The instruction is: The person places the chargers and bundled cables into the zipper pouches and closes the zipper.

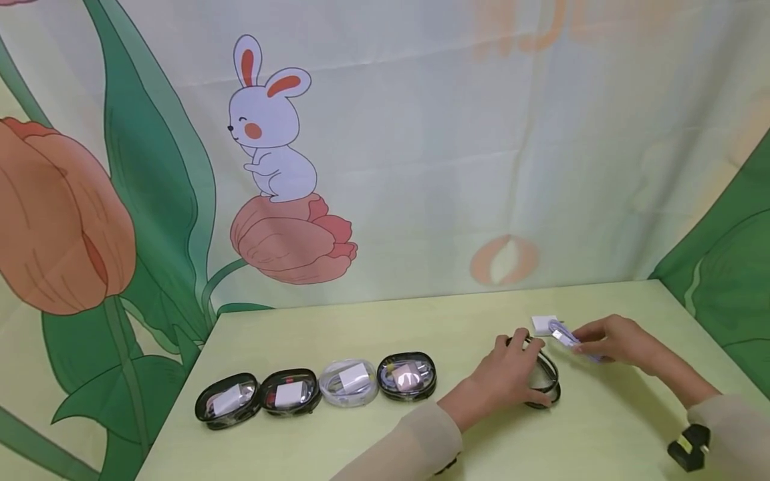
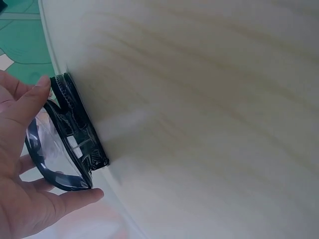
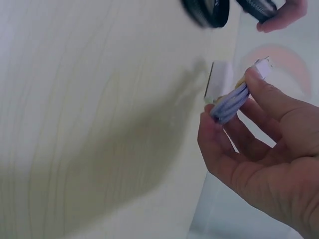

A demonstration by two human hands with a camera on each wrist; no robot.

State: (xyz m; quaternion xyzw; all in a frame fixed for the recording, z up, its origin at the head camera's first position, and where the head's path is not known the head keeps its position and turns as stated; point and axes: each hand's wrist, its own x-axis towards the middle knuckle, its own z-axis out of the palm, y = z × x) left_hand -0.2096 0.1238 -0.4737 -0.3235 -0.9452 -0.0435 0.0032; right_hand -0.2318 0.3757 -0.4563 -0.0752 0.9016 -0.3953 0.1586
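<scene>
A small clear pouch with black edging (image 1: 550, 374) is gripped by my left hand (image 1: 502, 374), fingers over its far side and thumb at the near side. In the left wrist view the pouch (image 2: 70, 134) gapes along its zipper, its window flap raised. Between thumb and fingers, my right hand (image 1: 619, 341) pinches a coiled lavender charging cable (image 3: 232, 102) with a white USB plug (image 3: 261, 67). Just beyond the cable, a white charger block (image 1: 543, 325) lies on the table.
Left of my hands stands a row of filled cases on the pale table (image 1: 361, 447): two black-edged ones (image 1: 227, 401) (image 1: 290, 392), a clear one (image 1: 349, 383) and another black-edged one (image 1: 407, 376). A printed curtain (image 1: 409, 167) hangs behind the table's far edge.
</scene>
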